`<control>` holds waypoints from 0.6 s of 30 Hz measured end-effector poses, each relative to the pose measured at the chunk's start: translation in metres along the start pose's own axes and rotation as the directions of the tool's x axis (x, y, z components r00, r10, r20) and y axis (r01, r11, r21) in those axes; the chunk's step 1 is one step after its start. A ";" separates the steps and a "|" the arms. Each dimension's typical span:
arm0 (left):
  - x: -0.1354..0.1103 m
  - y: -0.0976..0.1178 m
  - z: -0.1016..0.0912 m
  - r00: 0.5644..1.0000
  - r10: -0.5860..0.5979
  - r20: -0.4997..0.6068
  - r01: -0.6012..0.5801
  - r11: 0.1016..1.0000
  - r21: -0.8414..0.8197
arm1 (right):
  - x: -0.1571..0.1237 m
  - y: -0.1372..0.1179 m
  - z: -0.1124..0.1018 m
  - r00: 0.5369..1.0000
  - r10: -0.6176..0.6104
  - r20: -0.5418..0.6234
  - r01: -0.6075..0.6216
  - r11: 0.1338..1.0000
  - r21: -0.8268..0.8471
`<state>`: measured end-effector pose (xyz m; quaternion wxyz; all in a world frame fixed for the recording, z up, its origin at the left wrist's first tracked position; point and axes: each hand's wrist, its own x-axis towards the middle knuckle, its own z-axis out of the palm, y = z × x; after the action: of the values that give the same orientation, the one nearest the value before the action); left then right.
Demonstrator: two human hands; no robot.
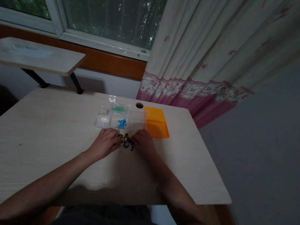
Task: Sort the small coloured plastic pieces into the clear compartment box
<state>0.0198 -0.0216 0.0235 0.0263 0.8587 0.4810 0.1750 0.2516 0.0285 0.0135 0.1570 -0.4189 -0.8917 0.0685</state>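
A small pile of tiny yellow, black and bluish pieces (126, 141) lies on the table in front of me; their kind is too small to make out. At its left edge is my left hand (106, 140), its fingers bent and close together, tips at the pieces. My right hand (144, 141) curls in from the other side, fingertips touching the pile. Whatever either hand pinches is hidden. Just beyond stand clear plastic trays: one tray (113, 125) holds blue pieces (122, 123), and another behind it holds green pieces (118, 109).
An orange open box (158, 129) sits right of the clear trays. Smaller clear trays (102, 122) stand on the left. A round dark hole (139, 105) is near the table's (57, 131) back edge. A raised shelf (60, 61) is at back left, and a curtain (182, 56) hangs behind.
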 end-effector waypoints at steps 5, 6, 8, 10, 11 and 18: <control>-0.001 -0.002 -0.004 1.000 -0.027 0.002 0.027 0.999 -0.031 | -0.001 -0.002 -0.002 1.000 -0.012 0.024 0.012 1.000 -0.008; -0.001 -0.003 -0.006 0.999 -0.036 -0.004 0.036 0.999 -0.022 | -0.001 -0.003 -0.003 0.999 -0.009 0.033 0.009 1.000 -0.009; -0.001 -0.003 -0.010 0.999 -0.041 -0.005 0.041 0.999 -0.004 | -0.002 -0.004 -0.005 0.999 -0.006 0.047 0.007 1.000 -0.014; -0.002 -0.001 -0.010 0.999 -0.034 0.001 0.034 0.999 0.006 | -0.002 -0.006 -0.006 0.998 -0.012 0.055 0.013 1.000 -0.025; -0.002 -0.001 -0.010 0.999 -0.032 0.005 0.032 0.999 0.009 | -0.003 -0.007 -0.007 0.998 -0.014 0.058 0.016 0.999 -0.030; -0.003 0.003 -0.001 0.999 -0.030 0.018 0.030 0.999 -0.011 | -0.003 -0.012 -0.008 0.997 0.023 0.077 -0.019 0.999 -0.046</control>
<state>0.0210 -0.0257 0.0243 0.0381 0.8527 0.4926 0.1696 0.2477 0.0186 0.0237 0.1122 -0.4287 -0.8940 0.0661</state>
